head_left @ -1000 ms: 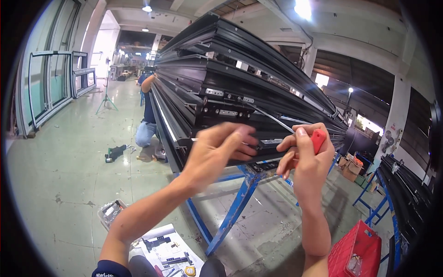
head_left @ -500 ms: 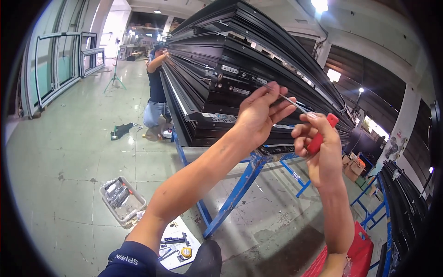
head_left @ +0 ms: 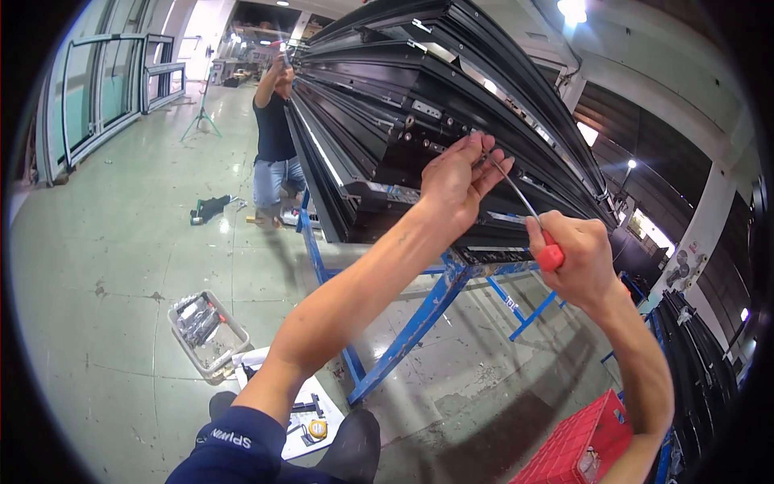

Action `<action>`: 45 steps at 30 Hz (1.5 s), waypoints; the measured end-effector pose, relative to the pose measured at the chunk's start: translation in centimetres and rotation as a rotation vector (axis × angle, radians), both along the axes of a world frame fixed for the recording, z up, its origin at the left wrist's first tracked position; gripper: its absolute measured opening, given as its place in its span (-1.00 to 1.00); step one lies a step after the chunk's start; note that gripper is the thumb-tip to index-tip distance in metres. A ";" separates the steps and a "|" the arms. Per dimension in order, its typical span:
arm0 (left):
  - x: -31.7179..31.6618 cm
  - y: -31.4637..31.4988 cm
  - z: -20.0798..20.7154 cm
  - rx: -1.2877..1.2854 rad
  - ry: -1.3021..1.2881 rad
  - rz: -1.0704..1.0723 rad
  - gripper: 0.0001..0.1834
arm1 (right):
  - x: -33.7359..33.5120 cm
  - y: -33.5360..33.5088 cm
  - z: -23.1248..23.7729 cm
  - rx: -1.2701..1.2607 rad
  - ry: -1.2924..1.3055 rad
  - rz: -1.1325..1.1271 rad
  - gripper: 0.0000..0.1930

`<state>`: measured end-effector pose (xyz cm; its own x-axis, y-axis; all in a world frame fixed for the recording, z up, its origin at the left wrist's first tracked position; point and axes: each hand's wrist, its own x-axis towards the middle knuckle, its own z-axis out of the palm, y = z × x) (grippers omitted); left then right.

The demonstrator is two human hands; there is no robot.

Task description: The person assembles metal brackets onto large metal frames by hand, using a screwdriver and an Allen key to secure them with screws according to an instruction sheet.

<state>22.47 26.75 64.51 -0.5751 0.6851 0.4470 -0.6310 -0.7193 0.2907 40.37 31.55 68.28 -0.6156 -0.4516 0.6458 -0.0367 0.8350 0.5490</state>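
A screwdriver with a red handle and a thin metal shaft is gripped by my right hand, its fingers wrapped round the handle. Further up, my left hand pinches close to the shaft's far end, its other fingers partly spread. That end meets the side of a stacked black metal profile, beside a row of screw holes and a small silver plate. My fingertips hide the tip, and I cannot tell whether a screw is there.
Blue trestles carry the stack. On the floor are a grey plastic bin of small parts, a yellow tape measure on a white sheet, a red crate and a dark power tool. Another person kneels at the stack's left side.
My right hand has turned over the screwdriver handle and its fingers have closed round it. The left hand stays near the tip. The other person has raised an arm and sits more upright.
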 end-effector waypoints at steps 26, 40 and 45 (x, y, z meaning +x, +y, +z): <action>1.1 -0.5 0.6 0.138 0.072 -0.179 -0.74 | 5.1 -3.3 -3.9 -0.578 0.504 0.084 -0.33; 3.0 -0.2 -0.2 0.437 0.079 -0.166 -0.70 | 2.4 -5.7 -0.5 -1.178 0.209 0.101 -0.57; 2.6 -0.4 0.7 0.090 0.092 -0.045 -0.74 | 3.5 -5.3 0.3 0.150 0.288 -0.406 -0.47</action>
<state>25.08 26.39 65.17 -0.4987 0.6640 0.5571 -0.6367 -0.7168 0.2843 43.87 26.25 68.61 -0.5677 -0.3141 0.7610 0.4438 0.6618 0.6042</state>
